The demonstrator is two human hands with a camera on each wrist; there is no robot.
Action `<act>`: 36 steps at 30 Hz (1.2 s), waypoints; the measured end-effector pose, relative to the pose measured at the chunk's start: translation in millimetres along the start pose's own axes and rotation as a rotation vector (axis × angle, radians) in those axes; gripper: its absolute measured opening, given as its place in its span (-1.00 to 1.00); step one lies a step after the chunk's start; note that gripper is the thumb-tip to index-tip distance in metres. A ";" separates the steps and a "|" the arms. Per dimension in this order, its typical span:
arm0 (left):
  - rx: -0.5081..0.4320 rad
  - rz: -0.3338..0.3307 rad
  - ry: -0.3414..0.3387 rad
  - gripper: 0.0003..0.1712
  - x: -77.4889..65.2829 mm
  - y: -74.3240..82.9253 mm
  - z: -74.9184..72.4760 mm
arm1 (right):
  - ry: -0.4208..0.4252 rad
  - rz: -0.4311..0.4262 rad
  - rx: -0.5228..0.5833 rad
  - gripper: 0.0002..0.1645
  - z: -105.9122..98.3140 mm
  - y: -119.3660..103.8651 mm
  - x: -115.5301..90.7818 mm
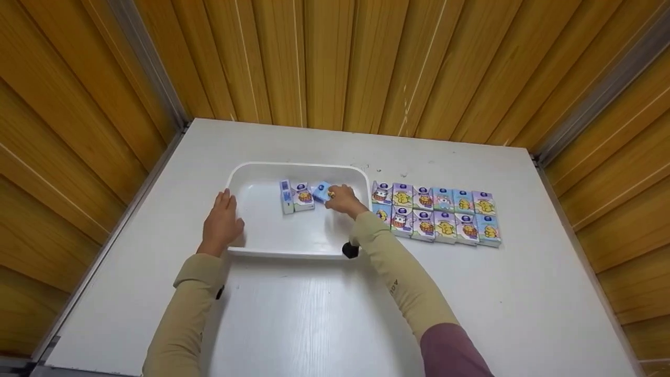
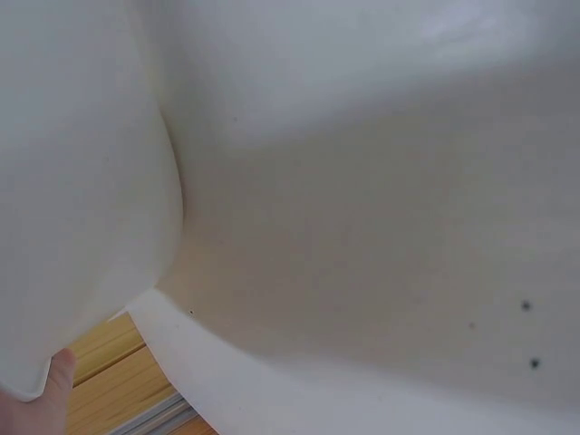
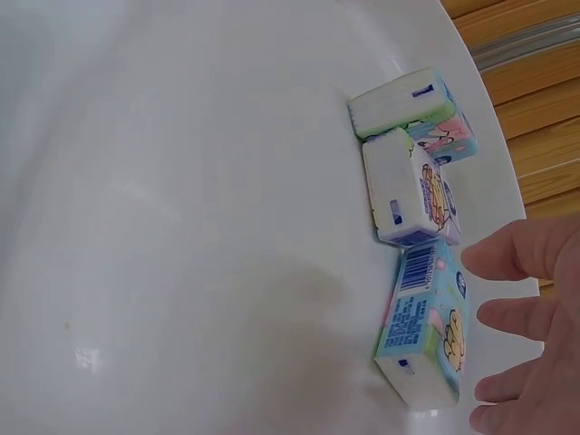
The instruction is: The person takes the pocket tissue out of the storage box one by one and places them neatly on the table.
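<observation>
A white tray (image 1: 277, 235) holds three small tissue packs with cartoon prints. A narrow-side-up pack (image 1: 286, 198) and a purple pack (image 1: 303, 197) stand side by side, and a blue pack (image 1: 321, 191) sits slanted to their right. My right hand (image 1: 343, 200) reaches over the tray's right side to the blue pack. In the right wrist view, the thumb (image 3: 507, 254) and fingers are spread loosely beside the blue pack (image 3: 421, 326), not wrapped round it. My left hand (image 1: 222, 222) rests at the tray's left rim, fingers straight; a finger (image 2: 56, 385) shows at the tray edge.
Two rows of similar tissue packs (image 1: 445, 228) lie on the white table (image 1: 544, 293) right of the tray, close to its right wall. Wood-patterned panels (image 1: 324, 63) enclose the table at the back and sides.
</observation>
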State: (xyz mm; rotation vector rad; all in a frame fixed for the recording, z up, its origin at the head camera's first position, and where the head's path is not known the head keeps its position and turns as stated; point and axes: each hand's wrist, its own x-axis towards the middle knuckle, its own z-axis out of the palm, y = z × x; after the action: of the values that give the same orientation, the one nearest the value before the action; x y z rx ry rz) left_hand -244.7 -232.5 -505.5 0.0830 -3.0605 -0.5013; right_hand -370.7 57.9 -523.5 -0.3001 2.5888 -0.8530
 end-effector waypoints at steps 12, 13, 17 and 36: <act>-0.008 -0.030 -0.029 -0.28 1.7 0.1 3.6 | -0.112 -0.045 -0.217 -0.32 -5.1 5.5 7.7; -0.006 -0.028 -0.030 -0.28 1.9 -0.2 3.9 | -0.134 -0.080 -0.231 -0.32 -0.4 15.9 18.1; -0.015 -0.012 -0.025 -0.28 2.7 -0.9 4.3 | -0.184 -0.175 -0.302 -0.33 19.6 53.0 59.6; 0.015 0.007 -0.002 -0.29 3.1 -2.9 3.8 | -0.385 0.020 -0.428 -0.40 -31.8 -31.5 -48.5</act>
State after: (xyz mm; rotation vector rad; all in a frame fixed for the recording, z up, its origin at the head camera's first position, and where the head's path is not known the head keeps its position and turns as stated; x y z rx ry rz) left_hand -247.9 -234.2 -510.0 0.0718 -3.0655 -0.4776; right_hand -338.3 65.0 -466.4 -0.5023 2.3747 -0.1936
